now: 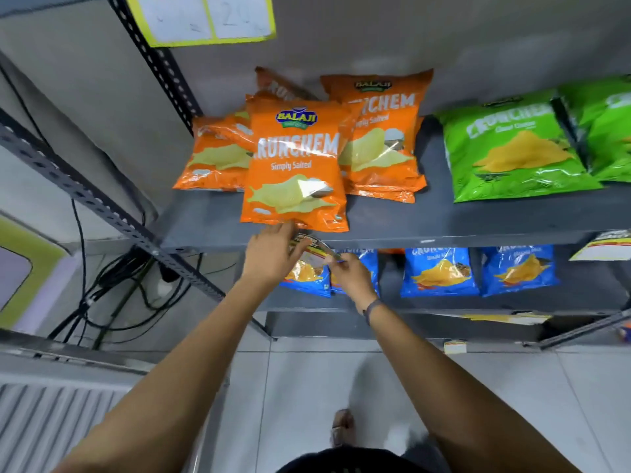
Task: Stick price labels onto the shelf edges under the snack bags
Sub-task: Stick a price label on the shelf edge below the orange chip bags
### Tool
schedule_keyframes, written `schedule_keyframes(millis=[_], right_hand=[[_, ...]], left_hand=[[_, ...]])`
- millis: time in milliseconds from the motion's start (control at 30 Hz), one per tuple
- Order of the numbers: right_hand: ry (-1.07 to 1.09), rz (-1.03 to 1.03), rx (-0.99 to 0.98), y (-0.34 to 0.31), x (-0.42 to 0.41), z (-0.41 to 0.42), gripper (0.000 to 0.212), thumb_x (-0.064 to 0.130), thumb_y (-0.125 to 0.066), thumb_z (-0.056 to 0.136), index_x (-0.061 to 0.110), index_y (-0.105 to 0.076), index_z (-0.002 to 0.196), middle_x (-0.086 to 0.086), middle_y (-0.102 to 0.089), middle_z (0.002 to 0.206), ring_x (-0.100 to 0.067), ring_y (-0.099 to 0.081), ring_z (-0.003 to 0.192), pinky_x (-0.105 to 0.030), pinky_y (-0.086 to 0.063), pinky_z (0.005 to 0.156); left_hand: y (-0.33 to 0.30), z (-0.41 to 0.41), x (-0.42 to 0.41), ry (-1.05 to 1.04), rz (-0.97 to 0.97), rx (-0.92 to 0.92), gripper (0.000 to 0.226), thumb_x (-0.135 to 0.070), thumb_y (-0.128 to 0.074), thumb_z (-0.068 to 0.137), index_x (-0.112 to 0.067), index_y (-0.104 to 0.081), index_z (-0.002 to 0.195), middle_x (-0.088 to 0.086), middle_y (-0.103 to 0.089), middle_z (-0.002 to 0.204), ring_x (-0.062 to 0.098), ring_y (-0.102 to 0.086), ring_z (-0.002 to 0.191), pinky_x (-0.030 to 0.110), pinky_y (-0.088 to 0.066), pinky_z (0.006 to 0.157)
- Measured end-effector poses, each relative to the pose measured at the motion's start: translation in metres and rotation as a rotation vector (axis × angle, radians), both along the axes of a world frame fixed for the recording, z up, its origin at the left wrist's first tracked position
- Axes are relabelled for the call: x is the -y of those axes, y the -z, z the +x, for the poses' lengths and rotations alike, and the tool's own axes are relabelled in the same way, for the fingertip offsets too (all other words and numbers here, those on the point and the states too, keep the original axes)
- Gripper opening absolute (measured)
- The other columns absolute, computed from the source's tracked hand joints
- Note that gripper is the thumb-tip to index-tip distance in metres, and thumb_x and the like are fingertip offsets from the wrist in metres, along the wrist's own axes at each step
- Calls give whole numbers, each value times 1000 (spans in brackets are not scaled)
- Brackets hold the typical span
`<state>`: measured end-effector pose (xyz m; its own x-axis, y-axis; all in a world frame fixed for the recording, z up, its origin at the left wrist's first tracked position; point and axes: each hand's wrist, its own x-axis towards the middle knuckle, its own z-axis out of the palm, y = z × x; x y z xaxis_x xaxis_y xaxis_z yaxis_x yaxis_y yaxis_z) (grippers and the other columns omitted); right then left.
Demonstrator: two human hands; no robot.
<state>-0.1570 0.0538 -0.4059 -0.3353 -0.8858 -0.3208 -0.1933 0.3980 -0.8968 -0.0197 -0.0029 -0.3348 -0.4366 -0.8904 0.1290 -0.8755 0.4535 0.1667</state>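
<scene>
Tangle of black cables (pixel 112 295) on the floor left of the slotted rack post (pixel 102 206), yellow-bordered paper sheet (pixel 205 17) above it (writing too blurry), corrugated metal panel (pixel 51 425) below.

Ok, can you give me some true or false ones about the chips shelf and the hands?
1. Both hands, left hand and right hand, hold a price label at the shelf edge. True.
2. The front orange bag lies flat. False: it stands upright.
3. Blue bags sit on the shelf below. True.
4. The green bags are left of the orange ones. False: they are to the right.
</scene>
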Motion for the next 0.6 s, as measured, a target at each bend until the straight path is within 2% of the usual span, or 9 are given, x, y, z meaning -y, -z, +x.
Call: schedule_keyframes(millis=[67, 133, 233, 333, 400, 500, 600], right_hand=[[34, 6, -34, 0, 3, -3, 37, 32, -57, 90, 21, -44, 57, 5, -44, 55, -15, -42, 56, -12, -34, 46], [48, 11, -39, 1, 8, -4, 44, 35, -58, 89, 22, -37, 53, -1, -47, 55, -22, -47, 62, -26, -40, 59], [37, 58, 15, -1, 13, -5, 39, 35, -57, 90, 19, -44, 57, -13, -59, 68, -24, -56, 62, -34, -48, 64], [23, 47, 53, -9, 9, -7, 33, 31, -59, 90, 11, -52, 65, -9, -59, 62, -8, -55, 47, -25, -50, 58], [-1, -1, -123, -13, 3, -9, 32, 32, -61, 88, 6, -58, 70, -14, -62, 61, -5, -54, 45, -25, -44, 51], [-51, -71, -579, -24, -6, -12, 29, 37, -60, 87, 10, -64, 78, -11, -70, 79, -25, -60, 71, -28, -36, 56], [-145, -163, -922, -31, -7, -18, 28, 39, -58, 88, 12, -66, 85, -9, -70, 89, -30, -62, 85, -31, -39, 61]], left_hand=[[1, -7, 6, 29, 29, 4, 28, -35, -52, 96, -8, -58, 102, 14, -67, 99, 34, -58, 97, 39, -47, 74], [1, -14, 12, 17, 100, -20, 24, -28, -50, 98, -7, -60, 103, 16, -67, 101, 37, -60, 97, 40, -50, 72], [1, -20, 21, 2, 198, -40, 22, -24, -47, 100, -8, -61, 106, 18, -68, 102, 38, -62, 95, 40, -51, 71], [-2, -19, 23, 19, 243, -69, 23, -26, -46, 100, -8, -61, 102, 17, -69, 96, 37, -62, 90, 35, -46, 64], [-3, -11, 20, 47, 211, -78, 22, -27, -49, 99, -9, -61, 95, 14, -68, 91, 34, -62, 87, 32, -40, 60], [-1, 2, 11, 98, 110, -59, 18, -26, -52, 97, -11, -62, 95, 10, -65, 94, 30, -60, 87, 28, -38, 57], [4, 13, 0, 139, 42, -80, 17, -25, -55, 96, -12, -65, 98, 7, -66, 98, 29, -62, 91, 31, -45, 58]])
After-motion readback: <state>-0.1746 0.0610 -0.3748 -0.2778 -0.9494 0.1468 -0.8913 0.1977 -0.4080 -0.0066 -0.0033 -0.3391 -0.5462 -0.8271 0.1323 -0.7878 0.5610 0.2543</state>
